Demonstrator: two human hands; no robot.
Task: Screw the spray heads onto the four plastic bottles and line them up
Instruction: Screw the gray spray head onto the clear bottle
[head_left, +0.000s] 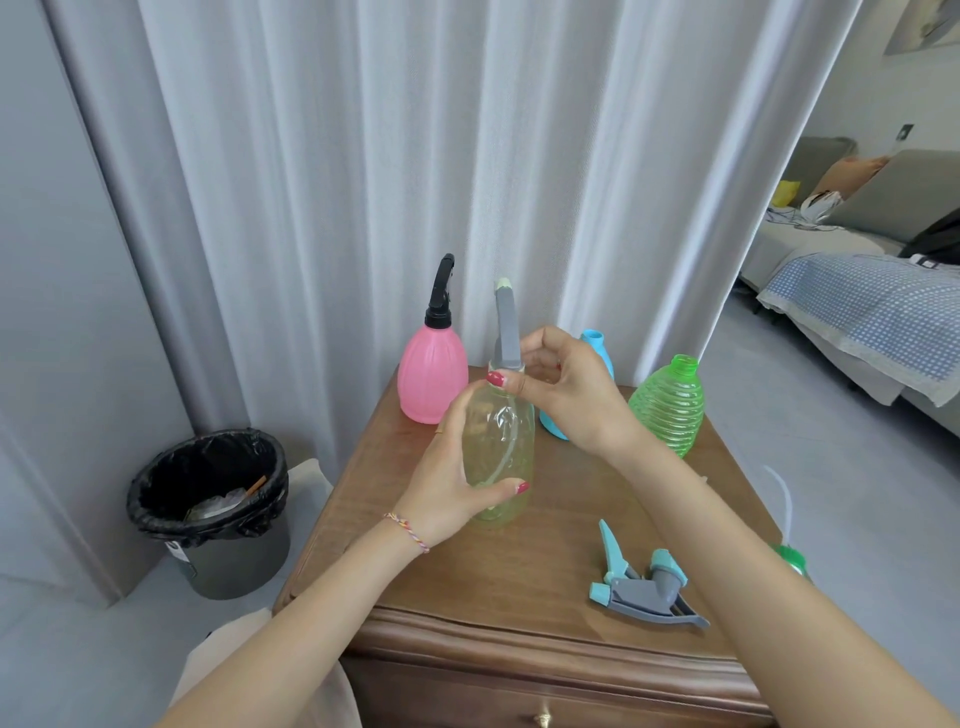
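Observation:
My left hand (447, 483) grips a pale yellow clear bottle (501, 447) standing mid-table. My right hand (566, 389) pinches the collar of the grey spray head (505, 332) that sits on its neck. A pink bottle (432, 379) with a black spray head (441, 291) stands at the back left. Behind my right hand is a blue bottle (597, 343), mostly hidden, its neck bare. A green ribbed bottle (670, 405) stands open-necked at the back right. A blue-and-grey spray head (641, 582) lies loose at the front right. A green spray head (789, 558) shows past my right forearm.
The wooden nightstand (519, 571) has a drawer below its front edge. A black-lined bin (213, 504) stands on the floor to the left. White curtains hang close behind the table. A bed (857, 306) lies to the right.

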